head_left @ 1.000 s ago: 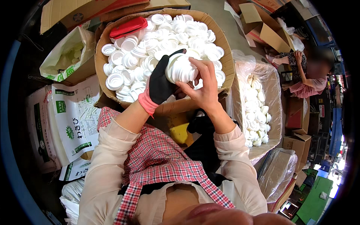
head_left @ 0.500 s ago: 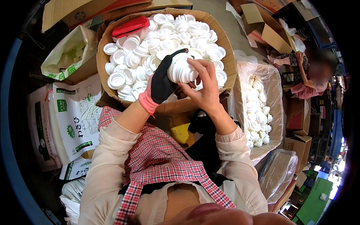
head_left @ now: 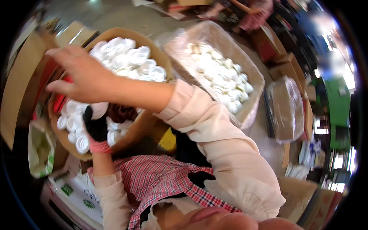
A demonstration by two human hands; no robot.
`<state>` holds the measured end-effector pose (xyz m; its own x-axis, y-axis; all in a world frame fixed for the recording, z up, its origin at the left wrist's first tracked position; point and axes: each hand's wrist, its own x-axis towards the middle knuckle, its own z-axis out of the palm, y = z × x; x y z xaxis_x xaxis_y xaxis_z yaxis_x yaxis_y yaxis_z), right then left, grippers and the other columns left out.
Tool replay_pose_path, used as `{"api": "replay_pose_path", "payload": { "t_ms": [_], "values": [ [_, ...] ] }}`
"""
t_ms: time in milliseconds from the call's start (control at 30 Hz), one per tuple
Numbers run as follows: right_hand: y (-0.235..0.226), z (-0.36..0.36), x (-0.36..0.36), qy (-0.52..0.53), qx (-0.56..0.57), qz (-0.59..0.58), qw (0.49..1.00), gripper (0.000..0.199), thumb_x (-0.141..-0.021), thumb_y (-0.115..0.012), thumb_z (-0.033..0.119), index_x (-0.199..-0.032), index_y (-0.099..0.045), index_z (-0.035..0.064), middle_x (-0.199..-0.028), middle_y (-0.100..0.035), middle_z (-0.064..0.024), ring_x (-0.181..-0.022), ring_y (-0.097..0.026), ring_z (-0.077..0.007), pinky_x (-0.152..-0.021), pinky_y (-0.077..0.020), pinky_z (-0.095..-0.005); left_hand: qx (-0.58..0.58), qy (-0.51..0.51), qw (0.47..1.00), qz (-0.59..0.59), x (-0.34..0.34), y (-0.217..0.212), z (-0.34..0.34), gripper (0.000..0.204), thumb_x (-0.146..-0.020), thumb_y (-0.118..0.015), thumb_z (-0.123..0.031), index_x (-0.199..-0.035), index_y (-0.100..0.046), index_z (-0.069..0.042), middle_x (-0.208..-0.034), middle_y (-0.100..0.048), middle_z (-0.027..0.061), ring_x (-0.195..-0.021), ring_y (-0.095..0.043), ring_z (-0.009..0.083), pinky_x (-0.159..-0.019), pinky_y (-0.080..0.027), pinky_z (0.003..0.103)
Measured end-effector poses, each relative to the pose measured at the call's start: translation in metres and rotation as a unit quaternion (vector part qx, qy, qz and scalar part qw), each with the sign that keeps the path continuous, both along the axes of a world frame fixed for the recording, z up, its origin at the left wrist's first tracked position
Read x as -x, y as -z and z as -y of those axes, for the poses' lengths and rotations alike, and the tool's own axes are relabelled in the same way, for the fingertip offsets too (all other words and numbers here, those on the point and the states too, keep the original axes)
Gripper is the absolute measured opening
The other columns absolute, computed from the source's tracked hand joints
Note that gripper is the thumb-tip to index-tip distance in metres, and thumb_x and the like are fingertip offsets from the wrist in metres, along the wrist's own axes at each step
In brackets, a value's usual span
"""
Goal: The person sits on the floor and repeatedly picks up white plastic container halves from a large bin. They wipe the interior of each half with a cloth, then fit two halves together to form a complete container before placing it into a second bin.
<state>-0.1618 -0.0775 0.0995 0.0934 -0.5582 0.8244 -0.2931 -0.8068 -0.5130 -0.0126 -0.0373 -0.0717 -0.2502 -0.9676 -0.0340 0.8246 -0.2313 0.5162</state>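
My left hand, in a black glove with a pink cuff, is closed around a white plastic cap over the near part of a round-edged cardboard box. The box is heaped with white ribbed plastic caps. My bare right hand is raised over the box's left side, blurred, its fingers apart and nothing in them. The right forearm crosses above the caps and hides some of them. Partly behind that hand lies a red pouch. A dark brown thing beside the left hand is unclear.
To the right stands a plastic-lined box of smaller off-white pieces. A green-and-white bag and cardboard flaps are at the left. A wrapped carton stands farther right. Another person sits at the far side.
My right hand has left the cap and swung up and left, opening. The left hand stays closed on the cap, lower over the box. The view has turned right.
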Motion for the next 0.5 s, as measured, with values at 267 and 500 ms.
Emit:
{"api": "replay_pose_path", "payload": {
  "t_ms": [267, 500],
  "values": [
    [0.110, -0.012, 0.024, 0.024, -0.432, 0.089, 0.897, 0.048, -0.093, -0.048, 0.039, -0.119, -0.053, -0.0017, -0.092, -0.060, -0.0263, -0.091, -0.057, -0.0384, -0.087, -0.0430, -0.0421, 0.113, -0.051, 0.969, 0.215, 0.033, -0.033, -0.012, 0.052, -0.084, -0.058, -0.005, -0.134, -0.042, 0.002, -0.130, -0.049, 0.0131, -0.114, -0.052, 0.0224, -0.097, -0.040, 0.034],
    [0.145, -0.010, 0.023, 0.136, -0.297, 0.086, 0.941, 0.046, -0.095, -0.036, 0.038, -0.098, -0.056, -0.0035, -0.082, -0.059, -0.0142, -0.082, -0.055, -0.0248, -0.080, -0.0425, -0.0353, 0.141, -0.154, 0.805, 0.555, 0.054, -0.015, 0.002, 0.037, -0.085, -0.062, -0.011, -0.117, -0.051, 0.003, -0.089, -0.061, 0.0082, -0.068, -0.061, 0.0141, -0.053, -0.049, 0.027]
  ]
}}
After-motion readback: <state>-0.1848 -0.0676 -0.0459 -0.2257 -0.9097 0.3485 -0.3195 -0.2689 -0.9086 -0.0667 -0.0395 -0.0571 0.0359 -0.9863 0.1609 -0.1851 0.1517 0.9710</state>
